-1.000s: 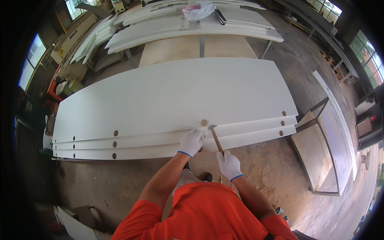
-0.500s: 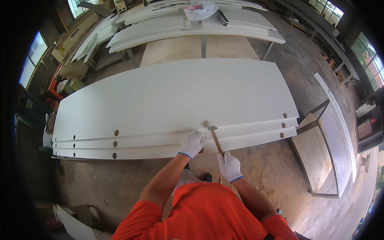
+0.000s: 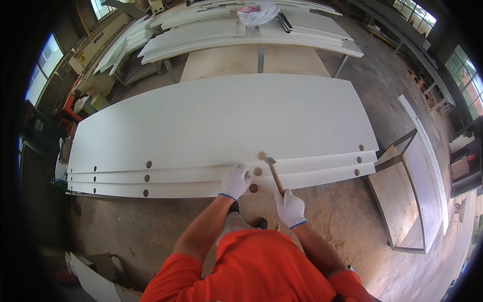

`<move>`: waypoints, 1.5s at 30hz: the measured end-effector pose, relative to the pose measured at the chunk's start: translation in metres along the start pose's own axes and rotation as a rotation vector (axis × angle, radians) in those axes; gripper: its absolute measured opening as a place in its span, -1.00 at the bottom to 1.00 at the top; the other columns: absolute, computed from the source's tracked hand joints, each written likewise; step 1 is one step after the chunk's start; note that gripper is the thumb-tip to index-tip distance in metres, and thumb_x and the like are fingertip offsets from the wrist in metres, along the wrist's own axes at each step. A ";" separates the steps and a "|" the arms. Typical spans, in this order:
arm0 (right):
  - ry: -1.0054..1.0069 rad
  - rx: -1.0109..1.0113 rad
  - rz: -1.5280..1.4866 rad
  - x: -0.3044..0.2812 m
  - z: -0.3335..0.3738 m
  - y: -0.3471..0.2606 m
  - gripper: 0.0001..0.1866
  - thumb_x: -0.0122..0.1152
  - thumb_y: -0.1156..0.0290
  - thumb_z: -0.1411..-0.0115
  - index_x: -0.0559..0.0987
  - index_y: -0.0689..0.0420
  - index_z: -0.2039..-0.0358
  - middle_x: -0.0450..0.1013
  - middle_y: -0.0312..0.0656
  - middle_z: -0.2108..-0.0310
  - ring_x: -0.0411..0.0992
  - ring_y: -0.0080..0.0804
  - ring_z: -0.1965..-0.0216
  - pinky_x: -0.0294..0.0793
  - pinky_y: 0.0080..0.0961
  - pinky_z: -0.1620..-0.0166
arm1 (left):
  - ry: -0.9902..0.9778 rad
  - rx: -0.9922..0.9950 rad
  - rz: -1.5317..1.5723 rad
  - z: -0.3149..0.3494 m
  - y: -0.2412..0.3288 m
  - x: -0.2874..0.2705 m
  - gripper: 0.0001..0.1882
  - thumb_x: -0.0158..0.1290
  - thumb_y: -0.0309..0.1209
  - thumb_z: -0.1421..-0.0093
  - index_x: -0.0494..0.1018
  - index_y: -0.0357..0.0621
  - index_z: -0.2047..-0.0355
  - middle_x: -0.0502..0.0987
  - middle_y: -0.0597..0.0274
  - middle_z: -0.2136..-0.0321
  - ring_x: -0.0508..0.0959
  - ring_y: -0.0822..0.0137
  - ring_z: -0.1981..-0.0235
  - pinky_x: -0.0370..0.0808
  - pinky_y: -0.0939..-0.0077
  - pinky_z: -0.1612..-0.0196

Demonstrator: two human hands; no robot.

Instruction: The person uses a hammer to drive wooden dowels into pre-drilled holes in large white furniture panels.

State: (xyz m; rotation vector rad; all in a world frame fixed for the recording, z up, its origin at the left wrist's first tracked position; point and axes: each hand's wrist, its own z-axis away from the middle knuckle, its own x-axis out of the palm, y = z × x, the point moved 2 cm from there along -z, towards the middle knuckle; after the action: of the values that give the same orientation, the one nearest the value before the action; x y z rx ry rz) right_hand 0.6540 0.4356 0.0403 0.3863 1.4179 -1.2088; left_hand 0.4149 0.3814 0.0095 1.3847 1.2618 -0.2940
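Three white panels (image 3: 221, 116) lie stacked in front of me, their near edges stepped, with round holes along those edges. My right hand (image 3: 290, 208), in a white knitted glove, is wrapped round the wooden handle of a hammer (image 3: 276, 177). The hammer's head rests over or just above the top panel, right beside its middle hole (image 3: 261, 155). My left hand (image 3: 235, 181), also gloved, is at the stepped edges, left of the middle holes. Its fingers are curled together; whatever is in them, if anything, is hidden.
Behind the stack stands a table with more white boards (image 3: 201, 43) and a plastic bag (image 3: 258, 14). To the right is a metal frame (image 3: 395, 160) with a long white strip (image 3: 427, 146) against it. A board (image 3: 95, 280) lies at the lower left.
My left hand has drawn back to the left from the middle holes, uncovering the lower two. The hammer stays by the top hole, almost unmoved in my right hand.
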 end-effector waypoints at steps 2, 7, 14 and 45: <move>-0.013 0.009 0.014 0.002 0.000 0.001 -0.45 -0.07 -0.08 -0.47 0.54 0.24 0.22 0.60 0.19 0.48 0.62 0.22 0.36 0.57 0.15 0.22 | 0.008 -0.001 0.001 0.000 0.000 -0.003 -0.92 0.18 -0.37 -0.14 0.55 0.00 0.34 0.60 0.13 0.32 0.63 -0.11 0.35 0.58 -0.02 0.30; -0.057 -0.022 -0.009 -0.001 -0.001 -0.003 -0.43 -0.07 -0.10 -0.46 0.53 0.24 0.25 0.60 0.20 0.44 0.62 0.25 0.33 0.57 0.16 0.17 | 0.043 0.006 -0.012 0.007 -0.010 -0.001 -0.93 0.18 -0.39 -0.12 0.56 0.03 0.35 0.59 0.16 0.33 0.63 -0.08 0.37 0.58 0.01 0.34; -0.145 0.005 -0.072 0.006 0.003 -0.008 -0.40 -0.09 -0.12 -0.46 0.53 0.26 0.23 0.59 0.29 0.35 0.58 0.33 0.21 0.51 0.19 0.08 | 0.075 0.034 -0.039 0.006 -0.002 0.000 -0.93 0.20 -0.38 -0.10 0.59 0.07 0.37 0.60 0.20 0.33 0.63 -0.04 0.39 0.58 0.05 0.37; -0.075 -0.065 -0.063 0.012 0.001 -0.027 -0.46 -0.03 -0.08 -0.45 0.54 0.23 0.23 0.59 0.18 0.45 0.59 0.26 0.32 0.53 0.16 0.19 | 0.213 -0.071 0.124 0.004 -0.018 -0.005 -0.96 0.21 -0.39 -0.20 0.61 -0.01 0.35 0.64 0.09 0.35 0.64 -0.07 0.31 0.58 0.08 0.28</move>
State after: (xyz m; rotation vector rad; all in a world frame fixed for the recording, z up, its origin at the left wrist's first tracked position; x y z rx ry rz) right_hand 0.6299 0.4188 0.0417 0.2509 1.4100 -1.2122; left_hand 0.4006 0.3710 0.0016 1.4548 1.3393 -0.0164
